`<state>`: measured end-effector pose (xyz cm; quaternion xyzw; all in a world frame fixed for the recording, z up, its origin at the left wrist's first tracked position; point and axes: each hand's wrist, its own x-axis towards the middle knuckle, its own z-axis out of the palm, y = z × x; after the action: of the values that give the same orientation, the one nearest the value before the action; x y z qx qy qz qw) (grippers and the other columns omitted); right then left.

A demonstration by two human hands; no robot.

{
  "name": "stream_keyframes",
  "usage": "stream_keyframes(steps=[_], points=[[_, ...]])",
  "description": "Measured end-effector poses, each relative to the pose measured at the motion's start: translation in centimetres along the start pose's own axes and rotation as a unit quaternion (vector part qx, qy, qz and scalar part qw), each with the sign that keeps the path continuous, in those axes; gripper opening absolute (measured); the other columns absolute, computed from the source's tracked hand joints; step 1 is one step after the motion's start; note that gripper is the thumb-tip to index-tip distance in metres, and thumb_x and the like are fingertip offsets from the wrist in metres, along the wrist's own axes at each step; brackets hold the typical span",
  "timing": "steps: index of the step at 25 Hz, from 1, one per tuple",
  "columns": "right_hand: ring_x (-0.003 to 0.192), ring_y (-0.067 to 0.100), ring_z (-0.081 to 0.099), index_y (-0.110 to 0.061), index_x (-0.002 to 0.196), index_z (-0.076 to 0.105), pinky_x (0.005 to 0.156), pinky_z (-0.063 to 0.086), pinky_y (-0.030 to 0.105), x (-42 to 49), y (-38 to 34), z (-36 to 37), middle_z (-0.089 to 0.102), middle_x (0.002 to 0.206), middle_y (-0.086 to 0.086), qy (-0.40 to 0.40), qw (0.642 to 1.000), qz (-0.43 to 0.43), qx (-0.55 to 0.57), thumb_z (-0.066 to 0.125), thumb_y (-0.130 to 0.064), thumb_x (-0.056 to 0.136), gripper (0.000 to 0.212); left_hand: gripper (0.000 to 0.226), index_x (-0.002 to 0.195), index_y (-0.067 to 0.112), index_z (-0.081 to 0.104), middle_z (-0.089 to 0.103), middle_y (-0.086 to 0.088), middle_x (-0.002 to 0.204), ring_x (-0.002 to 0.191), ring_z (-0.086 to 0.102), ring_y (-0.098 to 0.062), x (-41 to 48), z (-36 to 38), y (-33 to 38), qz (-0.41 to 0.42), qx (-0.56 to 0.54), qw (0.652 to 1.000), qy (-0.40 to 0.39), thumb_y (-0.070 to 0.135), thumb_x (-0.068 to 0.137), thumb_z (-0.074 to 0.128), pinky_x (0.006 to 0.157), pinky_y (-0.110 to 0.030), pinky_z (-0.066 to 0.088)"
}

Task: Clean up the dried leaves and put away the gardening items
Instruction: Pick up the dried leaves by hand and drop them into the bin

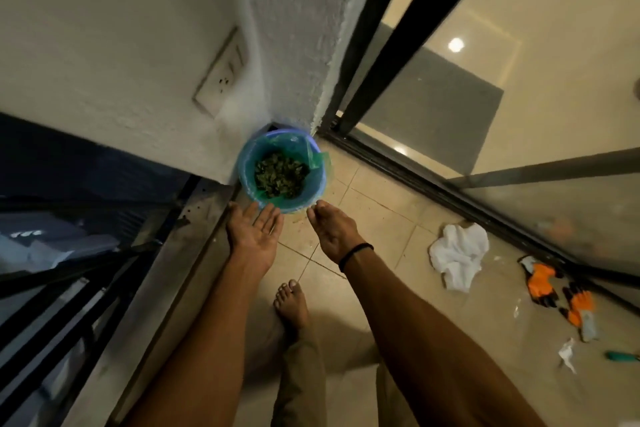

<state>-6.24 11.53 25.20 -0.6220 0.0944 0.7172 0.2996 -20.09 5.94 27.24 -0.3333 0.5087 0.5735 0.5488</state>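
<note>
A blue bin (320, 184) lined with a green bag stands in the corner of the wall, and a heap of dried leaves (280, 174) lies inside it. My left hand (254, 234) is held palm up with straight fingers just in front of the bin's rim, holding nothing. My right hand (332, 230) hangs palm down beside it, fingers together and pointing at the bin, with nothing visible in it. A pair of orange and black gardening gloves (557, 291) lies on the floor at the right.
A crumpled white cloth (457, 258) lies on the tiles beside the gloves. A green-handled tool (620, 355) and scraps of white paper (566, 354) lie at the far right. A sliding glass door (450, 163) runs along the right, a metal railing (194, 218) along the left. My bare foot (291, 305) stands below.
</note>
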Motion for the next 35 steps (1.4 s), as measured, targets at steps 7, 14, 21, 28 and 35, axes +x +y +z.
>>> stream_keyframes(steps=[7, 14, 21, 28, 35], points=[[0.072, 0.016, 0.059, 0.0, 0.084, 0.06, 0.073, 0.058, 0.025, -21.1, -4.0, -5.6, 0.06, 0.077, 0.007, -0.019, 0.999, -0.022, 0.027, 0.054, 0.011, 0.092, 0.015, 0.062, 0.131, 0.007, 0.057, 0.062, -0.012, 0.105, 0.092, 0.061, -0.022, -19.8, 1.7, -5.1, -0.022, 0.188, 0.982, 0.012, 0.057, 0.097, 0.047, 0.077, -0.033, 0.053], [0.063, 0.019, 0.056, 0.003, 0.091, 0.063, 0.061, 0.053, 0.025, -35.9, -5.6, -18.8, 0.06, 0.073, 0.011, 0.067, 0.993, -0.067, 0.077, 0.054, 0.011, 0.09, 0.012, 0.033, 0.106, 0.004, 0.062, 0.064, -0.009, 0.081, 0.065, 0.059, -0.02, -33.8, 1.0, -16.8, 0.019, 0.461, 0.887, 0.014, 0.036, 0.1, 0.056, 0.053, -0.027, 0.049], [0.058, 0.022, 0.053, 0.006, 0.095, 0.063, 0.052, 0.055, 0.027, -42.4, -6.0, -37.7, 0.058, 0.071, 0.014, 0.191, 0.969, -0.058, 0.148, 0.058, 0.009, 0.087, 0.01, 0.023, 0.098, 0.0, 0.067, 0.067, -0.013, 0.079, 0.06, 0.061, -0.023, -40.3, -2.6, -30.7, 0.093, 0.66, 0.743, -0.066, 0.022, 0.098, 0.06, 0.051, -0.026, 0.047], [0.053, 0.02, 0.049, 0.002, 0.089, 0.06, 0.055, 0.053, 0.029, -46.6, -7.8, -53.0, 0.055, 0.064, 0.011, 0.225, 0.936, -0.103, 0.251, 0.055, 0.01, 0.088, 0.01, 0.017, 0.101, 0.001, 0.067, 0.068, -0.012, 0.076, 0.061, 0.06, -0.024, -44.7, -4.1, -42.9, 0.114, 0.801, 0.566, -0.162, 0.014, 0.094, 0.059, 0.053, -0.026, 0.048], [0.045, 0.019, 0.048, -0.001, 0.075, 0.058, 0.055, 0.041, 0.029, -47.8, -7.1, -62.8, 0.055, 0.059, 0.009, 0.25, 0.889, -0.074, 0.375, 0.052, 0.008, 0.088, 0.017, 0.012, 0.097, 0.007, 0.065, 0.069, -0.013, 0.089, 0.073, 0.065, -0.026, -47.8, -2.5, -55.5, 0.099, 0.858, 0.446, -0.236, 0.017, 0.097, 0.058, 0.07, -0.034, 0.055]])
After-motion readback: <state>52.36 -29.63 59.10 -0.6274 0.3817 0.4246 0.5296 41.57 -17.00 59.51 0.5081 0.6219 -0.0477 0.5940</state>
